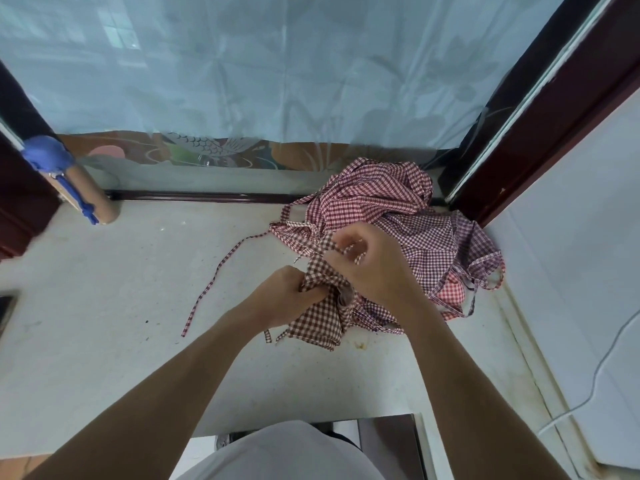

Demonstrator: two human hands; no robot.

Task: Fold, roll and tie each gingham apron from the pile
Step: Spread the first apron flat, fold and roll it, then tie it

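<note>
At the front edge of the pile [388,202] on the counter [104,306], the left hand [287,292] grips a bunched apron [318,320] while the right hand [370,261] pinches its strap; light, limp cloth, probably best held by bundle and strap together.

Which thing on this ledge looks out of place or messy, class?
A small brownish stain marks the pale ledge just in front of the apron both hands are holding. One long strap trails loose across the ledge.
</note>
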